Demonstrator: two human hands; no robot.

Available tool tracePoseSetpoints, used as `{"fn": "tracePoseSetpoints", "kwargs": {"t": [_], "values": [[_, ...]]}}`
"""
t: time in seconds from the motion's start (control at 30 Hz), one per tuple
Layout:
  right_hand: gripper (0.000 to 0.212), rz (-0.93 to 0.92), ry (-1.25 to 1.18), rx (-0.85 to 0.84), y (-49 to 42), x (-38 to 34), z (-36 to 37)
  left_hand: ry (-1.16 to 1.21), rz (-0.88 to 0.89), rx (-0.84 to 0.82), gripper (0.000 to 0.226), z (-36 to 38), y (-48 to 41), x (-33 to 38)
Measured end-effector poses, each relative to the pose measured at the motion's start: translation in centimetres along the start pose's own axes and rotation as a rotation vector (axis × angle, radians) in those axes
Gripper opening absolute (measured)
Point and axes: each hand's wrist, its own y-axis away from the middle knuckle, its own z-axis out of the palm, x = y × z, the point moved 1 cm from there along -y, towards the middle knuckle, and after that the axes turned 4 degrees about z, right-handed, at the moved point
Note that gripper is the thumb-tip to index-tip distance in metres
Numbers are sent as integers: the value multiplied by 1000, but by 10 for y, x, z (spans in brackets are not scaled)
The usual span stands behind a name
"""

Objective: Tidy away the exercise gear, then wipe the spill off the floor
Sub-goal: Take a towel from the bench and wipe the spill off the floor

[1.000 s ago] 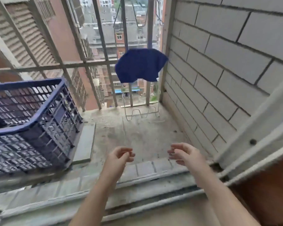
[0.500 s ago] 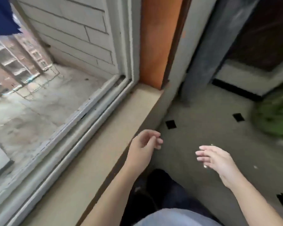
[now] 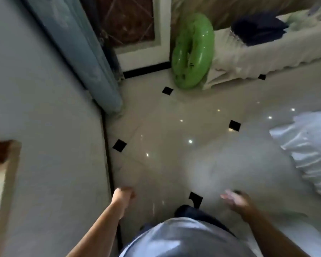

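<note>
A green inflatable ring [image 3: 192, 51] leans upright against a white-covered bed [image 3: 263, 58] at the far side of the room. The glossy tiled floor [image 3: 174, 138] with small black diamond insets stretches between it and me. My left hand [image 3: 123, 196] hangs low near the wall, fingers curled in with nothing in it. My right hand [image 3: 234, 200] is blurred, its fingers loosely spread and nothing held. No spill is clearly visible on the floor.
A grey wall [image 3: 50, 127] runs along the left, with a pale blue curtain [image 3: 85, 58] at its far end. A door with a white frame [image 3: 135, 28] stands behind. White crumpled bedding [image 3: 308, 151] lies at the right. Dark clothes [image 3: 258, 30] lie on the far bed.
The view has swung from the balcony with the blue cloth and crate, past the window sill, into the room. Both hands stay empty and have dropped lower.
</note>
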Motion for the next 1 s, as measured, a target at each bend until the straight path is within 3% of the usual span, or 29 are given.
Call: {"fn": "tracePoseSetpoints", "kwargs": {"t": [0.07, 0.13, 0.3, 0.4, 0.5, 0.77, 1.0], "values": [[28, 62, -76, 30, -13, 5, -37, -149, 21, -37, 54, 43, -8, 29], [19, 114, -131, 69, -29, 10, -71, -249, 39, -127, 50, 87, -11, 61], [14, 249, -289, 191, -53, 19, -129, -484, 175, -346, 27, 188, -6, 133], [13, 288, -394, 242, -71, 12, -147, -626, 228, -388, 12, 233, -23, 170], [14, 364, -451, 252, -95, -11, -158, -681, 193, -406, 19, 269, -44, 212], [15, 358, -509, 317, -204, -172, -213, -777, 130, -459, 10, 389, -134, 374], [16, 127, -471, 378, -289, -347, -319, -1013, 234, -457, 29, 525, -179, 526]]}}
